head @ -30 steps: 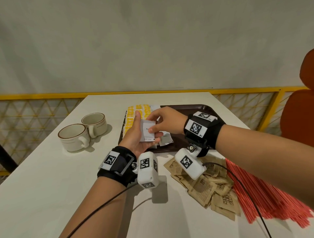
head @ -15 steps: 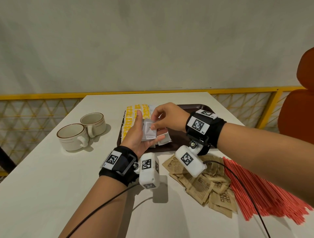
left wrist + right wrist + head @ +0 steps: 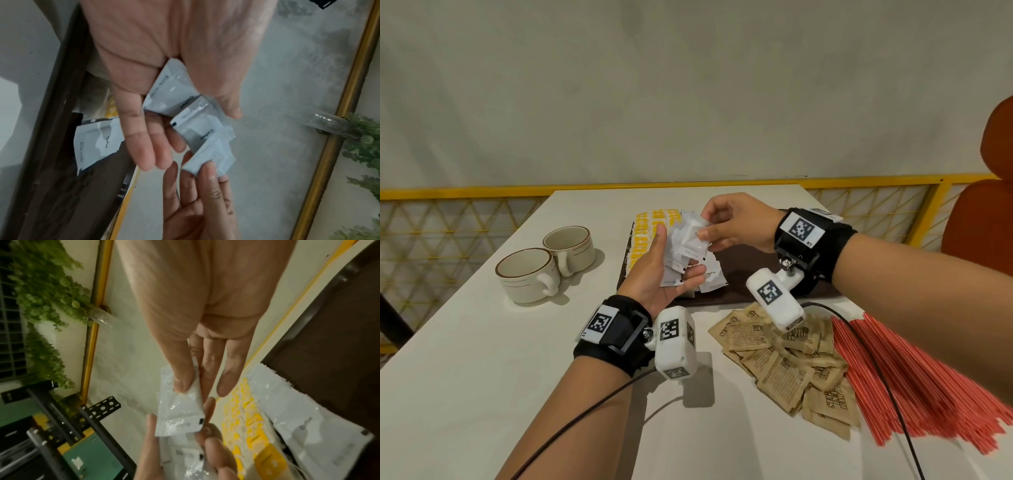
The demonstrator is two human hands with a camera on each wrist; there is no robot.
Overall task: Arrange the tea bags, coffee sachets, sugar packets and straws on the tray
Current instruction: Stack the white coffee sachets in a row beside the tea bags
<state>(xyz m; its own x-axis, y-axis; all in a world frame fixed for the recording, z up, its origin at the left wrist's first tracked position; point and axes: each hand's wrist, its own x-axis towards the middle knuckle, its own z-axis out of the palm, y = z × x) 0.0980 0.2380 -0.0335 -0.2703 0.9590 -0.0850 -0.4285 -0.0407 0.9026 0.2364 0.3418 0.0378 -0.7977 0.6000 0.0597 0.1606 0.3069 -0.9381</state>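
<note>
My left hand holds a fanned stack of white coffee sachets between thumb and fingers, above the near left part of the brown tray. My right hand pinches the top sachet at its far edge. The left wrist view shows the left hand with three overlapping sachets. In the right wrist view the right hand pinches one sachet. Yellow tea bags and more white sachets lie on the tray. Brown sugar packets and red straws lie on the table.
Two cream cups stand on the white table left of the tray. An orange chair is at the far right. A yellow railing runs behind the table. Cables trail from both wrists across the near table.
Both hands have moved slightly farther over the tray. The right hand has drawn the top sachet up along the stack, and the stack in the left hand has fanned out.
</note>
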